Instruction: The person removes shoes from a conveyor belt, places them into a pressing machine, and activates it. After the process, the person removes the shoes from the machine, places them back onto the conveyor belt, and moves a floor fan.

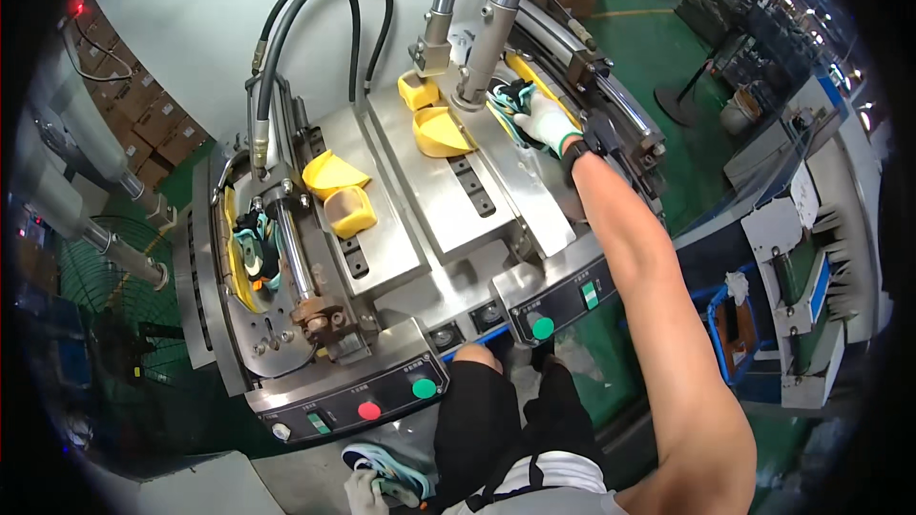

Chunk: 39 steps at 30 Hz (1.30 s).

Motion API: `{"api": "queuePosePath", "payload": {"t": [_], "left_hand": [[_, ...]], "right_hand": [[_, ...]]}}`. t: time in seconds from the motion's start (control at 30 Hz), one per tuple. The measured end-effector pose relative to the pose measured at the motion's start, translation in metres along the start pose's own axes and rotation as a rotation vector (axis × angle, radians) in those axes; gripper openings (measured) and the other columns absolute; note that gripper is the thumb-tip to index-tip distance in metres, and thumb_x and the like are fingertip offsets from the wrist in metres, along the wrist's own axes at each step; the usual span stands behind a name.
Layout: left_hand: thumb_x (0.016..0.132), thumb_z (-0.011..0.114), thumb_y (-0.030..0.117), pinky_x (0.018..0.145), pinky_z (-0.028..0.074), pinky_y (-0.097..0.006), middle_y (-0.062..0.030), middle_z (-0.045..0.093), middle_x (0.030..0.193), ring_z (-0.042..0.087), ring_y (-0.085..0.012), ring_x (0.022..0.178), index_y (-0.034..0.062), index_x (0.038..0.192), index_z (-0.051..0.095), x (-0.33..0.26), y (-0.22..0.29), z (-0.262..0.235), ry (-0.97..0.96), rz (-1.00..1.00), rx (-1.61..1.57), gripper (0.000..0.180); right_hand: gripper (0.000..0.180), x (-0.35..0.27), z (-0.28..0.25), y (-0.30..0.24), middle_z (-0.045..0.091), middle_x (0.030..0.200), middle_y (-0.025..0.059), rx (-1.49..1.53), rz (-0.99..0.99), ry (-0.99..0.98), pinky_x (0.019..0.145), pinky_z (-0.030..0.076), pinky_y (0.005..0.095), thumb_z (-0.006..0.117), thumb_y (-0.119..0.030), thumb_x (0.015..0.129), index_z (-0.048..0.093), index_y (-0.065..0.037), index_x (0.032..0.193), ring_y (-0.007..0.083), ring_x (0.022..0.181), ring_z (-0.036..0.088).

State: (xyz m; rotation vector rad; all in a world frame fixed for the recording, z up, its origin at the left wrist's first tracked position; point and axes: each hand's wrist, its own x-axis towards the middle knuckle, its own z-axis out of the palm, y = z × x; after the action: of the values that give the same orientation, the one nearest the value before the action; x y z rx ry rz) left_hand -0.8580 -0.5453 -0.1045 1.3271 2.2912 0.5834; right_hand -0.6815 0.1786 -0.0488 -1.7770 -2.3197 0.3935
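My right hand (547,124), in a white glove and with a dark band at the wrist, reaches far forward to the machine's right station. Its fingers close on a teal and black sneaker (510,95) lying between yellow pads, beside a thick metal ram; the fingertips are partly hidden. Low by my left leg, my left hand (364,493), gloved too, grips another sneaker (393,469) with a light-blue sole edge. A third sneaker (255,253) sits in the left station against a yellow pad (236,272).
Yellow blocks (348,212) stand on the metal bed (396,262). Along the front runs a control panel (372,396) with green and red buttons. Black hoses (358,33) arch above. A rack (811,267) stands at right, a fan (114,277) at left, cartons behind.
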Motion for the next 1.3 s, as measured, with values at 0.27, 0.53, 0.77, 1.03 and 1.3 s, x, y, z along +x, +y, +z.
{"api": "queuePosePath", "payload": {"t": [0.27,0.53,0.77,1.03,1.3], "left_hand": [[0.088,0.057,0.004,0.1,0.037,-0.046,-0.0194,0.05,0.118,0.046,-0.0368,0.113,0.002,0.12,0.058,-0.024,-0.022,0.058,0.207,-0.112,-0.025,0.032],[0.091,0.057,0.011,0.096,0.041,-0.045,-0.0179,0.055,0.11,0.051,-0.0357,0.107,0.0031,0.11,0.063,-0.009,-0.015,0.033,0.18,0.149,-0.006,0.022],[0.078,0.068,-0.003,0.085,0.047,-0.039,-0.0147,0.058,0.105,0.057,-0.0309,0.097,0.0033,0.108,0.066,0.023,0.137,0.007,0.096,0.611,-0.116,0.03],[0.074,0.07,-0.001,0.082,0.046,-0.042,-0.0142,0.06,0.105,0.057,-0.0344,0.094,0.0061,0.105,0.068,0.026,0.35,0.089,-0.246,1.329,-0.337,0.031],[0.079,0.064,0.006,0.078,0.049,-0.041,-0.0116,0.057,0.103,0.055,-0.0348,0.091,0.0059,0.104,0.062,-0.015,0.468,0.18,-0.531,1.722,-0.384,0.025]], "right_hand": [[0.057,-0.19,-0.051,-0.018,0.054,0.133,0.0277,0.695,-0.289,0.302,0.103,0.043,0.0384,0.059,-0.025,0.093,0.044,0.007,0.137,0.0365,0.125,0.053],[0.084,-0.387,0.093,0.023,0.023,0.153,0.0313,-0.011,-0.358,0.097,0.118,0.018,0.0513,0.067,-0.025,0.084,0.024,0.008,0.148,0.0453,0.145,0.018],[0.091,-0.519,-0.037,0.035,0.017,0.157,0.0271,0.86,-0.321,-0.211,0.121,0.014,0.0395,0.07,-0.032,0.084,0.02,0.006,0.15,0.0352,0.149,0.015],[0.083,-0.627,-0.015,0.091,0.042,0.142,0.0279,0.828,0.014,0.437,0.115,0.031,0.0404,0.072,-0.019,0.078,0.031,0.004,0.146,0.0396,0.137,0.037],[0.067,-0.664,-0.032,0.149,0.054,0.124,0.0171,0.859,0.484,0.939,0.095,0.046,0.0361,0.069,-0.019,0.085,0.033,-0.002,0.139,0.0245,0.112,0.057]]}}
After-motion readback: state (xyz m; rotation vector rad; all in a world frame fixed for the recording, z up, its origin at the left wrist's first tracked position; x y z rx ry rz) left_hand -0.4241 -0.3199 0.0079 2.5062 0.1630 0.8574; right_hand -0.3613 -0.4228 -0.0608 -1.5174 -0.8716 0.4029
